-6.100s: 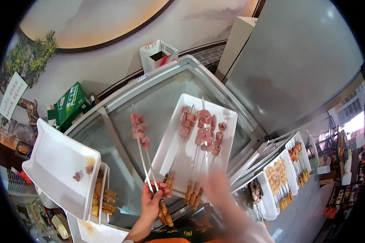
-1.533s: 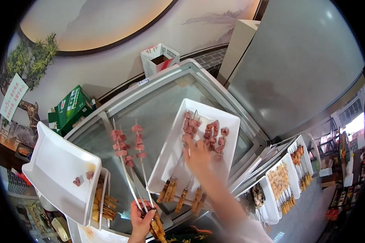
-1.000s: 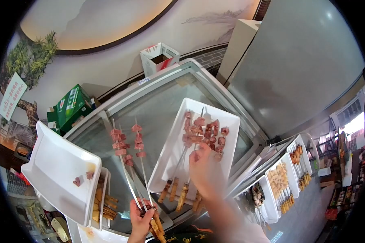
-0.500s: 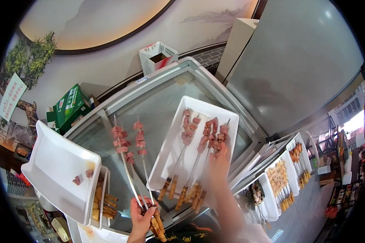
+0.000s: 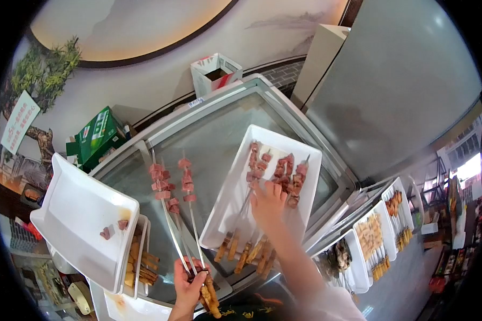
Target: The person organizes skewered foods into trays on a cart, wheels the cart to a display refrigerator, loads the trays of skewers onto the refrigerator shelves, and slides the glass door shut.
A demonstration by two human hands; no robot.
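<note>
My left hand (image 5: 188, 286) is closed around the wooden handles of a few meat skewers (image 5: 172, 206), whose metal rods point up and away with chunks of raw meat near their tips. Over the white tray (image 5: 211, 227) on the right is my right hand (image 5: 268, 206), palm down with its fingers apart. Its fingertips are at the meat of the skewers (image 5: 281, 174) lying in that tray; whether they press on it I cannot tell. The handles of those skewers lie toward me, some of them behind my right forearm.
Glass-topped freezer (image 5: 203, 128) lies under the tray. At left, a tilted white tray (image 5: 80, 208) holds two meat pieces, beside a tray of wooden-handled skewers (image 5: 144, 267). Further skewer trays (image 5: 367, 235) line the right. A green box (image 5: 99, 136) and white carton (image 5: 214, 75) stand behind.
My right hand has moved left across the tray, from the right-hand skewers toward the middle ones. The left hand keeps its skewers in place. The whole view has shifted slightly.
</note>
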